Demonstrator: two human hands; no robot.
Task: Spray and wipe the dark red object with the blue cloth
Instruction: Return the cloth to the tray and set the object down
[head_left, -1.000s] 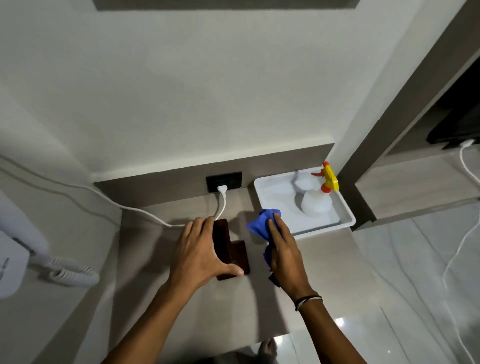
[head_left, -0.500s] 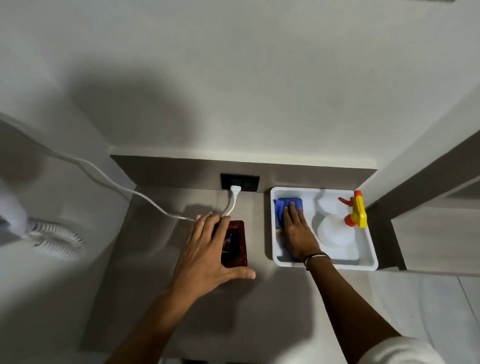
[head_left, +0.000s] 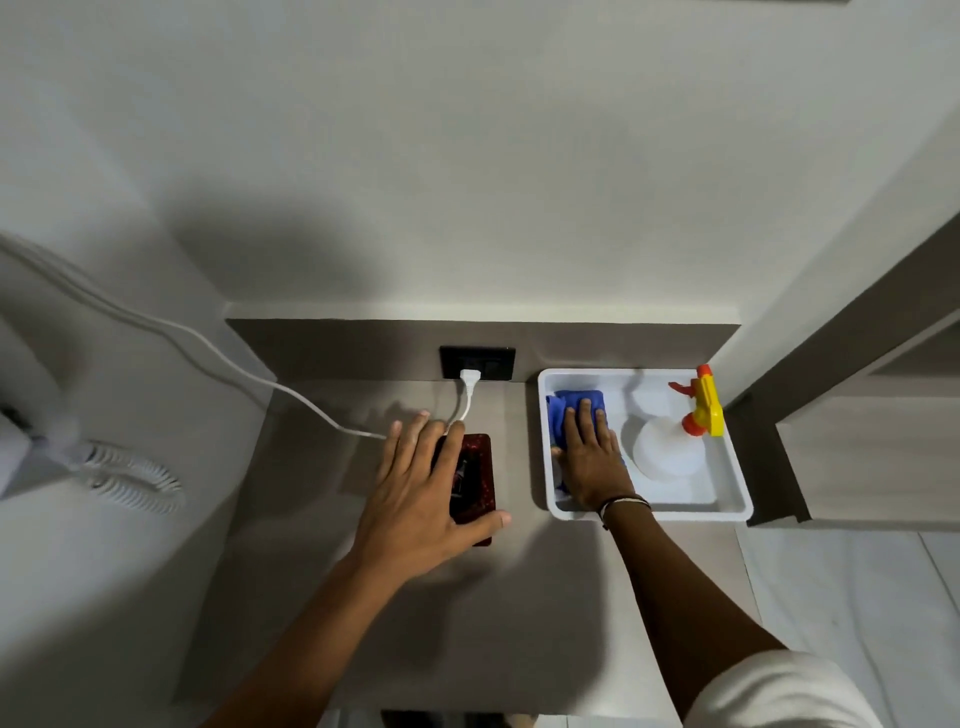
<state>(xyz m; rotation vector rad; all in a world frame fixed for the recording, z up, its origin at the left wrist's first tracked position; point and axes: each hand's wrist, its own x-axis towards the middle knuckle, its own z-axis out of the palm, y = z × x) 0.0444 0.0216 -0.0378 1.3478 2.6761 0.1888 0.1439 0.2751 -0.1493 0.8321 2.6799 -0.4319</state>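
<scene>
Right hand fingers flat on blue cloth; left hand fingers spread, steadying dark red object; gather cloth before lifting.

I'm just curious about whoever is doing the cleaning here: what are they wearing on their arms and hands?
Both forearms are bare, with no gloves. The left hand wears nothing that shows: no ring, watch or band. The right hand has thin bands at the wrist, one dark and one pale, like slim bracelets. Higher up the right arm, a white sleeve covers the upper part at the picture's lower edge.
</scene>
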